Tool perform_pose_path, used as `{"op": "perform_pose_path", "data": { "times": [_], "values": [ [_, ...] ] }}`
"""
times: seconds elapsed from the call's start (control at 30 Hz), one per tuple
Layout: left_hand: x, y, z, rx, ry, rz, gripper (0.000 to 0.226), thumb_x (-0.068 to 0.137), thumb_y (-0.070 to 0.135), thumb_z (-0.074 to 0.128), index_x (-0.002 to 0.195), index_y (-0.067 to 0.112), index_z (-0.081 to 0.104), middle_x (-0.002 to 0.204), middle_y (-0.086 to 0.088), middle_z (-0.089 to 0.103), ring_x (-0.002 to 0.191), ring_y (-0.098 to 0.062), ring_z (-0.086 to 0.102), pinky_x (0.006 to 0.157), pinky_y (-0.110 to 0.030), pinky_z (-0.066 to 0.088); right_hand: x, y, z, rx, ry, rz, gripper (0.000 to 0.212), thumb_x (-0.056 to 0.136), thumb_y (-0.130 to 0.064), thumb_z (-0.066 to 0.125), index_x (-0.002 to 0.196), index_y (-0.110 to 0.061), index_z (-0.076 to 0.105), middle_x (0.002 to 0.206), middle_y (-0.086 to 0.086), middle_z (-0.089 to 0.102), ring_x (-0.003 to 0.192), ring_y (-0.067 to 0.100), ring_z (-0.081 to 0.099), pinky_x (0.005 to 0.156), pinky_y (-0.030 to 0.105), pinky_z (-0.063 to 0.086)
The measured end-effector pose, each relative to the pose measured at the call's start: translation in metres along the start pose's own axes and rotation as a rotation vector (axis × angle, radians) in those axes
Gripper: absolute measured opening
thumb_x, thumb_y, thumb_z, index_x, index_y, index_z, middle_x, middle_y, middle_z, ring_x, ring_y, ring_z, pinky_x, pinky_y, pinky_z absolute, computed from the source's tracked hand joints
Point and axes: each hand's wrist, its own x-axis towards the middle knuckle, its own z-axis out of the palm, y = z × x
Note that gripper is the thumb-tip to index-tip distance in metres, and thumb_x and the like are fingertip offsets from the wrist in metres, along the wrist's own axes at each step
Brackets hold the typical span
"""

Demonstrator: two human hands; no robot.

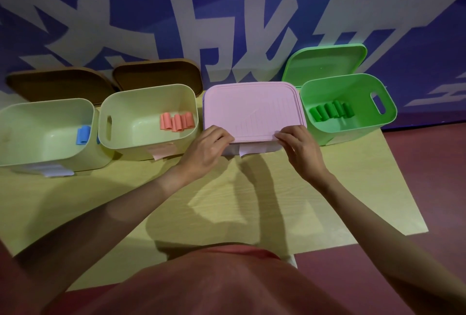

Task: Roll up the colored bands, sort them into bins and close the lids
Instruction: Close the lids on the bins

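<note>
I see my left grip [210, 149] and my right grip [301, 148] both pinching the near edge of the pink lid [252, 110], which lies flat on its bin. Left of my left grip, red rolls [177, 121] sit in a yellow bin [148, 93], and right of my right grip, green rolls [331, 110] sit in the open green bin [353, 83].

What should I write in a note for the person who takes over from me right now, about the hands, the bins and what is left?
Left hand and right hand: fingers on the front edge of the pink lid, which lies on the pink bin.
Done: rolled green bands in the green bin; rolled red bands in the second cream bin; one rolled blue band in the leftmost cream bin.
Left: close the green lid and both brown lids, which lean behind their bins.
</note>
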Motion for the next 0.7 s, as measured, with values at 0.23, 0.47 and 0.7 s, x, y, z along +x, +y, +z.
{"op": "perform_pose_path", "data": {
  "times": [0.23,0.47,0.7],
  "values": [
    [-0.003,-0.002,0.002,-0.014,0.008,-0.047,0.014,0.084,-0.007,0.065,0.096,-0.001,0.066,0.092,-0.010,0.062,0.087,-0.024,0.053,0.072,-0.036,0.047,0.010,-0.003,0.000,0.091,-0.048,0.138,0.024,0.094,-0.029,0.060,0.105,-0.010,0.068,0.111,0.008,0.060,0.101,0.022,0.055,0.082,0.042,0.048],
    [-0.003,-0.003,0.005,-0.030,0.015,-0.118,0.019,0.084,0.008,0.070,0.102,0.003,0.067,0.105,-0.010,0.062,0.100,-0.023,0.054,0.086,-0.035,0.046,0.023,-0.009,0.015,0.039,-0.043,0.561,0.037,0.098,-0.026,0.049,0.126,-0.002,0.050,0.141,0.025,0.040,0.131,0.037,0.037,0.107,0.043,0.035],
    [-0.013,-0.011,0.015,0.242,-0.092,-0.181,0.049,0.080,0.008,0.075,0.127,0.002,0.059,0.135,-0.027,0.051,0.128,-0.042,0.047,0.108,-0.050,0.030,0.023,-0.013,0.017,0.073,0.016,0.609,0.009,0.096,-0.009,0.037,0.095,-0.002,0.043,0.119,0.017,0.045,0.101,0.030,0.044,0.088,0.046,0.045]
  ]
}}
